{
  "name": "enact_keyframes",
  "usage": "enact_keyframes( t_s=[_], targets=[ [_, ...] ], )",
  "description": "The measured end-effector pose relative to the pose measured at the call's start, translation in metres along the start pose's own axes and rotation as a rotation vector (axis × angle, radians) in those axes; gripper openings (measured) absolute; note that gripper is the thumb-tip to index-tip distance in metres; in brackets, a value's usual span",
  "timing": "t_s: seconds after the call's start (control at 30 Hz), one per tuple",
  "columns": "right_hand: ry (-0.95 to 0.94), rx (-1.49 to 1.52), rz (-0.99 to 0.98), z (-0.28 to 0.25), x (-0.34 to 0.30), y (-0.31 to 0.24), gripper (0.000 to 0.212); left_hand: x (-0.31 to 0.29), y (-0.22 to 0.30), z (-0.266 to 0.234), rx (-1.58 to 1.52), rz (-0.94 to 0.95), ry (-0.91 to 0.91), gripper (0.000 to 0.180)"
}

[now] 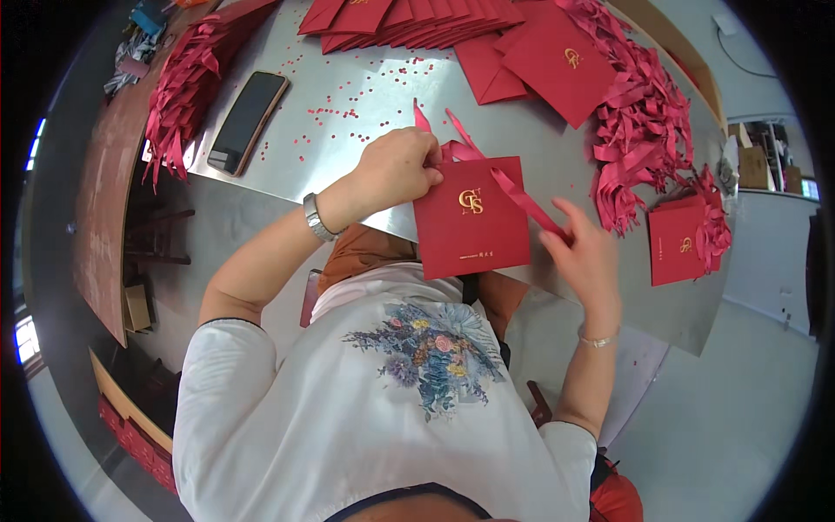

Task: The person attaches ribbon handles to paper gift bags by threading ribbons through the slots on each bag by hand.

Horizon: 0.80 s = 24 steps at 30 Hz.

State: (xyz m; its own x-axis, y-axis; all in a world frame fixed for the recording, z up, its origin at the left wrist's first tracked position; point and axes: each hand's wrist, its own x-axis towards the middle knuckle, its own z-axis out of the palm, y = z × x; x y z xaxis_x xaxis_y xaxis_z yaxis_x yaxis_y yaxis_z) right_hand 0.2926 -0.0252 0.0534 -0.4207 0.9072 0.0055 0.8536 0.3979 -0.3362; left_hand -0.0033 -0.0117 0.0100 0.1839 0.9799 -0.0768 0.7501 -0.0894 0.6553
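Bag [474,239]: smooth matt paper. Ribbon [526,204]: glossy satin-like cloth. Table [557,165]: shiny metal. Wristband [317,217]: metal. Phone screen [249,123]: glossy, smooth.

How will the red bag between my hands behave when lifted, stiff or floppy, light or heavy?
The red bag is probably stiff, as its front looks flat and straight-edged. It's likely light for its size, since the fanned red bags look thin. Its ribbon may be floppy, given how it curves toward your right hand.
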Motion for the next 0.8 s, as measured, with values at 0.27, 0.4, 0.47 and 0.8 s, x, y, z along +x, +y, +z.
enact_keyframes(
  t_s=[0.27, 0.4, 0.47, 0.8],
  targets=[
    [-0.012, 1.258, 0.266, -0.034, -0.08, 0.02, 0.045, 0.0, 0.014, -0.009, -0.011, -0.078, -0.033, 0.016],
    [0.081, 1.603, -0.326, -0.024, -0.076, 0.024, 0.056, 0.008, 0.019, -0.011, -0.016, -0.049, -0.004, 0.016],
    [0.138, 1.625, -0.242, -0.031, -0.069, -0.002, 0.054, 0.012, 0.019, -0.009, -0.023, -0.043, -0.002, 0.016],
    [0.43, 1.079, -0.236, -0.016, -0.052, -0.01, 0.027, 0.018, 0.005, -0.001, -0.111, 0.038, -0.064, 0.017]
  ],
)
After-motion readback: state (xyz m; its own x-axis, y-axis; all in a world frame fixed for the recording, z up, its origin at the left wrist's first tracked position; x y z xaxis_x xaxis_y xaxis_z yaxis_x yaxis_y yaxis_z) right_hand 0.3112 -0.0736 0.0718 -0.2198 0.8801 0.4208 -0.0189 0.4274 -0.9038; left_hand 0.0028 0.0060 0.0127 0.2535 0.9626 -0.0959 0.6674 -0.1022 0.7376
